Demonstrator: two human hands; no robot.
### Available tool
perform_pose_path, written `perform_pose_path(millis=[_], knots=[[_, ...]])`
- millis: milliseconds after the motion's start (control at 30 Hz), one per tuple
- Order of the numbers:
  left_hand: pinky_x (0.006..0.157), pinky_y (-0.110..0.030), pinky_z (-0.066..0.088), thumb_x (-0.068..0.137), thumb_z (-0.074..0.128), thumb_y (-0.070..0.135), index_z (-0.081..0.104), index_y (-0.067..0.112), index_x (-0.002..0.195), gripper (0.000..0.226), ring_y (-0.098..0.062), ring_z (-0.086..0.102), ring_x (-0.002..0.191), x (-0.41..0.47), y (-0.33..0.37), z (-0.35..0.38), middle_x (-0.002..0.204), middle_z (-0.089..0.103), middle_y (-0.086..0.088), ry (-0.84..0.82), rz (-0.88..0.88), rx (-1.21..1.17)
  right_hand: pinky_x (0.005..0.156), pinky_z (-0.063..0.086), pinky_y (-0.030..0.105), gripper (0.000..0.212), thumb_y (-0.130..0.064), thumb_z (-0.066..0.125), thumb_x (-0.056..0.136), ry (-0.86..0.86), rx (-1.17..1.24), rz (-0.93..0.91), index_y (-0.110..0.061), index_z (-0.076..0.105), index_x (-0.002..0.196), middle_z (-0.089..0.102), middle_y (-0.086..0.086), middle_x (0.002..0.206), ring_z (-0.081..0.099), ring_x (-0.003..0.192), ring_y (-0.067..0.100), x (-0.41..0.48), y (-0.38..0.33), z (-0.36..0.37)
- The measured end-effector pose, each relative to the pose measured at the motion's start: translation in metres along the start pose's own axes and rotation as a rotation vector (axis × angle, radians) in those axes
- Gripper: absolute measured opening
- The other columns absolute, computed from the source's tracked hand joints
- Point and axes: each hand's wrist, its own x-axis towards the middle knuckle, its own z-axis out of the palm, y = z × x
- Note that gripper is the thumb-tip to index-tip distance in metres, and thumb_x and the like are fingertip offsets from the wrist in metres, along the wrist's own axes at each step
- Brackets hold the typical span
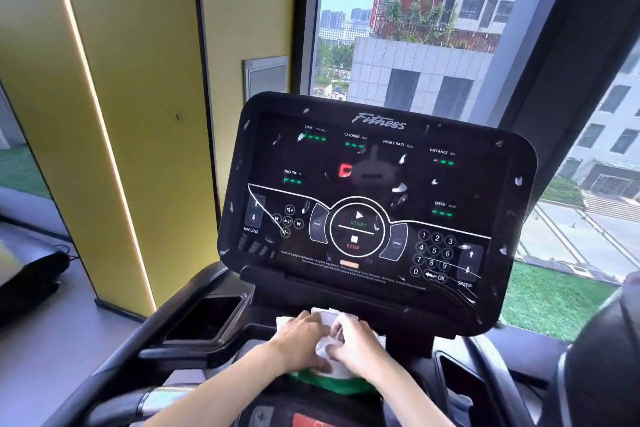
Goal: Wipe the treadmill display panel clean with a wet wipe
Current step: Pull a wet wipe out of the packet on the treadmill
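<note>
white wipe sits bunched between both hands at 6 o'clock, low in view, over a green pack. the black display panel stands at 12 o'clock from the hands, above and beyond them, tilted back, its long axis running roughly 9 to 3 o'clock, dotted with pale specks. both hands look equally near. the right hand curls its fingers, pinching the white wipe; the left hand lies over it, fingers fairly straight, though i cannot tell if it grips. the reach, i judge, is up and forward.
</note>
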Motion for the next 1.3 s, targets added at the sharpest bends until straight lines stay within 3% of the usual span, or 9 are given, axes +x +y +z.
perform_pose_path(millis=[167,233,367,500,667,833,1000,1100,1300], knots=[[0.096,-0.033,0.035,0.079,0.068,0.039,0.055,0.017,0.120,0.048,-0.026,0.038,0.120,0.004,0.002,-0.004,0.128,0.046,-0.008,-0.025,-0.030,-0.036,0.063,0.035,0.022,0.020,-0.016,0.058,0.081,0.063,-0.088,-0.080,-0.028,0.061,0.097,0.049,-0.008,0.063,0.049,0.074,0.012,-0.006,-0.002,-0.006],[0.098,-0.035,0.034,0.080,0.069,0.037,0.051,0.010,0.123,0.054,-0.027,0.038,0.121,0.005,0.007,-0.002,0.131,0.044,-0.010,-0.016,-0.048,-0.002,0.065,0.042,0.025,0.006,-0.018,0.058,0.080,0.083,-0.053,-0.048,-0.022,0.062,0.082,0.061,-0.004,0.074,0.058,0.075,0.018,-0.003,-0.005,-0.009],[0.100,-0.034,0.036,0.077,0.072,0.037,0.049,0.002,0.123,0.062,-0.027,0.039,0.122,0.004,0.009,-0.006,0.131,0.047,-0.012,-0.003,-0.083,-0.005,0.065,0.051,0.034,0.018,-0.018,0.060,0.075,0.117,0.032,-0.088,-0.025,0.053,0.061,0.067,0.001,0.074,0.062,0.072,0.023,0.002,-0.001,-0.021],[0.101,-0.036,0.037,0.075,0.073,0.040,0.052,0.005,0.122,0.062,-0.027,0.040,0.120,0.005,0.006,-0.001,0.130,0.048,-0.011,0.004,-0.097,-0.043,0.062,0.046,0.031,0.009,-0.010,0.060,0.080,0.230,0.177,-0.123,-0.014,0.059,0.072,0.062,-0.004,0.069,0.056,0.064,0.014,-0.008,0.012,-0.021],[0.102,-0.036,0.035,0.075,0.073,0.040,0.047,0.004,0.127,0.069,-0.027,0.039,0.122,0.005,0.007,0.002,0.134,0.045,-0.010,0.009,-0.118,-0.060,0.060,0.040,0.019,0.015,-0.002,0.055,0.082,0.409,0.270,-0.203,-0.014,0.055,0.073,0.058,-0.007,0.070,0.053,0.065,0.008,-0.022,0.017,-0.019],[0.105,-0.033,0.032,0.071,0.077,0.041,0.033,0.003,0.138,0.088,-0.025,0.034,0.127,0.007,0.006,0.005,0.138,0.044,-0.009,0.009,-0.196,-0.140,0.067,0.047,0.034,0.017,-0.006,0.054,0.085,0.518,0.265,-0.237,-0.019,0.050,0.076,0.057,-0.009,0.074,0.055,0.073,0.014,-0.021,0.015,-0.022],[0.107,-0.034,0.030,0.078,0.070,0.044,0.044,-0.007,0.129,0.076,-0.029,0.031,0.129,0.005,0.009,0.002,0.147,0.031,-0.012,-0.019,-0.210,-0.137,0.063,0.045,0.037,0.012,-0.015,0.043,0.095,0.565,0.377,-0.240,-0.019,0.046,0.084,0.057,-0.007,0.071,0.055,0.067,0.014,-0.026,0.009,-0.017],[0.109,-0.036,0.027,0.082,0.063,0.049,0.035,-0.003,0.137,0.081,-0.031,0.025,0.134,0.000,0.009,-0.004,0.152,0.021,-0.013,-0.093,-0.249,-0.206,0.061,0.042,0.037,0.012,-0.015,0.041,0.095,0.518,0.410,-0.245,-0.017,0.044,0.084,0.048,-0.009,0.063,0.047,0.060,0.012,-0.029,0.002,-0.017],[0.097,-0.035,0.035,0.087,0.062,0.039,0.042,-0.004,0.127,0.062,-0.032,0.041,0.123,-0.003,0.015,-0.014,0.134,0.043,-0.020,-0.095,-0.296,-0.284,0.061,0.038,0.034,0.011,-0.015,0.040,0.095,0.548,0.496,-0.210,-0.013,0.042,0.084,0.049,-0.007,0.065,0.048,0.062,0.016,-0.026,-0.009,-0.025]])
